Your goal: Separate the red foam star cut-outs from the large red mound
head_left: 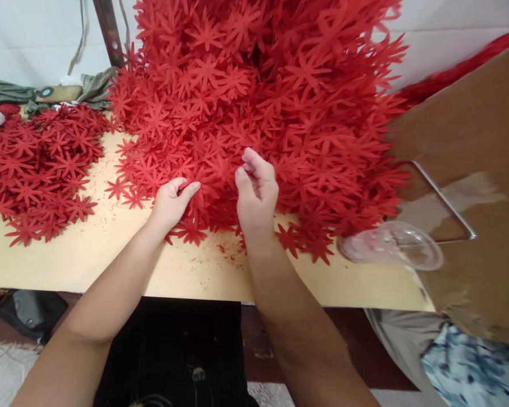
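A large heap of red flower-shaped cutouts with narrow pointed petals rises in front of me. At its near left edge, the thumb and fingers of my left hand close on a red flower cutout, slightly blurred. Just to the right is my right hand, raised against the front of the heap. Its fingers are loosely curled with the thumb held apart, and nothing shows between them. Several loose cutouts lie on the table below the hands, with red crumbs around them.
A smaller pile of darker red cutouts lies left on the pale tabletop. A clear plastic cup lies on its side at right, by a brown cardboard panel with a metal wire handle. Grey-green cloth lies behind.
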`<state>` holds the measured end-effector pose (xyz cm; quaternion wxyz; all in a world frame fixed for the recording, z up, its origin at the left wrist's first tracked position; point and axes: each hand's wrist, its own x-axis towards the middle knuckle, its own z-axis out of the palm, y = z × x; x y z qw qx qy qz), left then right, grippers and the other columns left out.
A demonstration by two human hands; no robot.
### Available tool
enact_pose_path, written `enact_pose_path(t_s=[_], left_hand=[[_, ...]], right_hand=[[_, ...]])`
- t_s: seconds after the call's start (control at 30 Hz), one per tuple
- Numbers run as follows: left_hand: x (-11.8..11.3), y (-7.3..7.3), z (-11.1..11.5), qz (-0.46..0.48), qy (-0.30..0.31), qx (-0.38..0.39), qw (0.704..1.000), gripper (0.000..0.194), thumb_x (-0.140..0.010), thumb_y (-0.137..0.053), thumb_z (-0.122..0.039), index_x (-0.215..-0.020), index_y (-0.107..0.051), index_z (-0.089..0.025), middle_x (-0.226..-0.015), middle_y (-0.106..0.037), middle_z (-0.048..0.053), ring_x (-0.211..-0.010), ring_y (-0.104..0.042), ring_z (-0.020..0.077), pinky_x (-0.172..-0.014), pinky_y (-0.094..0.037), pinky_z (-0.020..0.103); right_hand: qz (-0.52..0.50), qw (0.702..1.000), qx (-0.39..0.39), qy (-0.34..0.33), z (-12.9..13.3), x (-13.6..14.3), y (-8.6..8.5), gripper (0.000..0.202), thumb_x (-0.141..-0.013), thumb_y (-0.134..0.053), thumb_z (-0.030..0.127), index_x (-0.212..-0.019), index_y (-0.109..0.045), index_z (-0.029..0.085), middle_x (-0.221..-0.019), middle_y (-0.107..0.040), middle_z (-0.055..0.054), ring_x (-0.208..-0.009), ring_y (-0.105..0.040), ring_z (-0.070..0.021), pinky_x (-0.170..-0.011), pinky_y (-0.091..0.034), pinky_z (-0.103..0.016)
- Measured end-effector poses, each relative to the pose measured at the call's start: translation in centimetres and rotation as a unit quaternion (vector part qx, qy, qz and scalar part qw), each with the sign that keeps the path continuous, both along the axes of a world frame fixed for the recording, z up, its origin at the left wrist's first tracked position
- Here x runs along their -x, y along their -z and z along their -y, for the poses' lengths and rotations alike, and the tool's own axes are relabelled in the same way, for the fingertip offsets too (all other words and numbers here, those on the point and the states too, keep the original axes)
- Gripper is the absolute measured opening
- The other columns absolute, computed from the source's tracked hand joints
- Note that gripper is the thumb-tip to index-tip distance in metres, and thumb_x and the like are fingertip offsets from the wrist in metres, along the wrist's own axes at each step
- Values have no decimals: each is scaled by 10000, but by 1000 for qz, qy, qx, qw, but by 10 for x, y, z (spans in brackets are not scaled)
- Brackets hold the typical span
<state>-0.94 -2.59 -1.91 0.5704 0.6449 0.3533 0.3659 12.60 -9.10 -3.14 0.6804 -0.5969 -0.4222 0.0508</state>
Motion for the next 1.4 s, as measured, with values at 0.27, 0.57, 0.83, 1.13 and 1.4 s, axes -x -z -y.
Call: enact_pose_path(t_s=[0.27,0.57,0.83,1.13,1.4], left_hand=[[-1,0,3,40,41,40,998,454,-705,-569,-592,-597,-516,-154,-550,-485,-44,-505,-399,54,-524,-359,209],[-4,5,3,48,122,12,991,212,-737,-642,-318,-846,-641,-135,-815,-671,28,-805,-609,124,-835,-452,270],[1,4,3,-67,52,-44,995,361,-757,-585,-434,-554,-460,-163,-514,-403,-54,-503,-365,63,-507,-310,207],[-1,-2,4,42,33,18,998,193,-692,-683,-313,-786,-627,-154,-730,-630,-15,-654,-547,76,-685,-444,207],[0,-7,8,116,115,107,981,465,-612,-760,-340,-1034,-638,-185,-900,-700,16,-880,-646,135,-843,-484,264]], right_hand=[[-22,981,100,-166,1,23,-3,256,-755,-605,446,-808,-616,196,-792,-643,-29,-772,-601,-146,-775,-508,-328],[-138,967,52,-206,-2,20,-4,335,-658,-682,499,-826,-610,218,-824,-667,-3,-781,-626,-129,-781,-531,-315],[-204,970,36,-126,-6,5,1,321,-655,-685,497,-781,-615,210,-718,-648,15,-682,-609,-120,-695,-530,-310],[-157,982,40,-98,-7,2,0,427,-681,-606,606,-594,-493,203,-531,-506,37,-484,-440,-78,-480,-409,-238],[-162,966,91,-179,-1,16,-10,385,-618,-677,570,-619,-615,190,-563,-581,30,-603,-572,-107,-635,-505,-259]])
